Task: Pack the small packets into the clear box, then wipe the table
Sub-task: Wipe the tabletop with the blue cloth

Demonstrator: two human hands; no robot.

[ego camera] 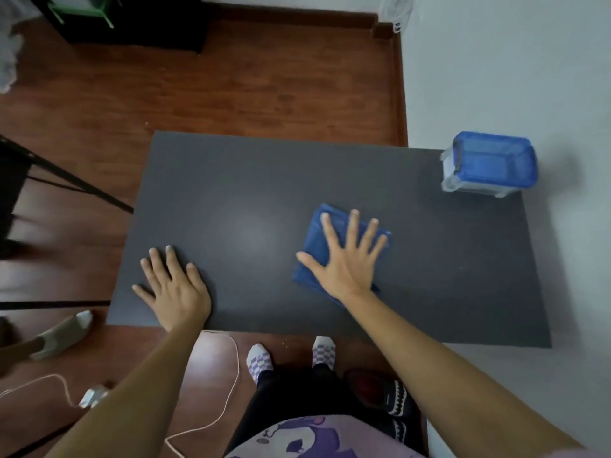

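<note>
A folded blue cloth lies on the dark grey table, right of its middle. My right hand presses flat on the cloth with its fingers spread. My left hand rests flat on the bare table near the front left corner, fingers apart, holding nothing. The clear box stands at the table's far right corner with its blue lid closed. No small packets lie on the table.
A white wall runs along the table's right side. A white cable trails over the wooden floor by my feet. Another person's foot is at the left. Dark furniture stands at the back left.
</note>
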